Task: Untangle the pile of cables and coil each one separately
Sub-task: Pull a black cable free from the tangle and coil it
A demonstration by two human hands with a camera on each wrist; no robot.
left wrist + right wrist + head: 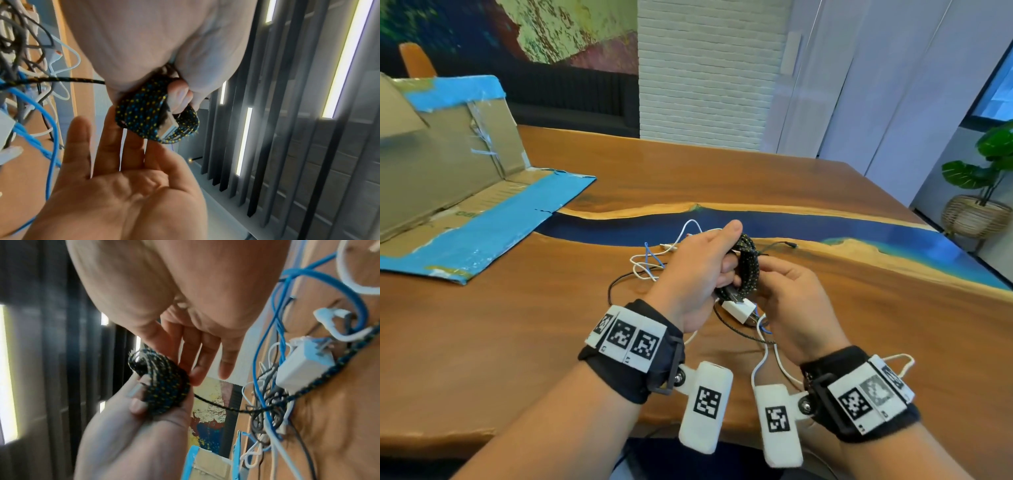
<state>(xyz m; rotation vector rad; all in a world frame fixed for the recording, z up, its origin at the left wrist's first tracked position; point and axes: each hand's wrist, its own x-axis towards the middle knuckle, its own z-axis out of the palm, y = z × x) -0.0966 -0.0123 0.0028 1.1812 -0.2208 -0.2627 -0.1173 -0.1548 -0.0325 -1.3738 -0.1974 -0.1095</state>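
Observation:
A black braided cable with yellow and blue flecks is wound into a coil (749,263) (144,113) (164,386) held above the table. My left hand (695,270) (180,97) (139,402) grips the coil, its fingers curled through the loops beside the silver USB plug (170,123). My right hand (787,291) (123,146) (195,361) touches the coil with straight fingers, palm open. A loose strand of the braided cable (226,408) trails down into the tangle of white, blue and thin black cables (654,263) under my hands.
A white charger block (738,310) (304,363) lies in the tangle. An opened cardboard box with blue tape (465,192) lies at the left of the wooden table (534,325). A potted plant (983,192) stands beyond the table's right edge.

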